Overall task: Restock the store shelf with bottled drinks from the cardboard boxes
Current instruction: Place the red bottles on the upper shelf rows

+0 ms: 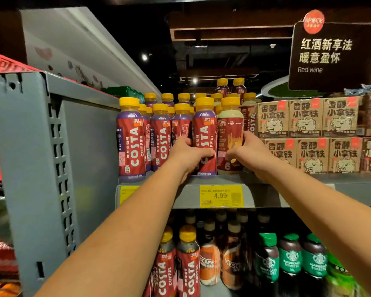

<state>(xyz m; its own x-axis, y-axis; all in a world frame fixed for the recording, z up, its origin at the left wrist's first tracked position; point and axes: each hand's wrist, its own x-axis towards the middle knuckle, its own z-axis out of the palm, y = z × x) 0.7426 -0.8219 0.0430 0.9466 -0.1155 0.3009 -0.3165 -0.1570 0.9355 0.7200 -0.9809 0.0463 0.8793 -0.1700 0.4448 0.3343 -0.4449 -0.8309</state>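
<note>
Our left hand (pixel 189 155) is wrapped round the red-and-purple Costa bottle (pixel 205 133). Our right hand (pixel 247 154) clasps the cream-topped bottle (pixel 230 129), which touches the first at its three o'clock. Both bottles stand upright at the front lip of the shelf (pixel 351 189), with the yellow price tag (pixel 221 196) at six o'clock. The other Costa bottles (pixel 131 138) crowd nine and twelve o'clock, and stacked cartons (pixel 304 118) sit at three. We judge we are seating this pair in line. Next we must let go cleanly without toppling the neighbours.
</note>
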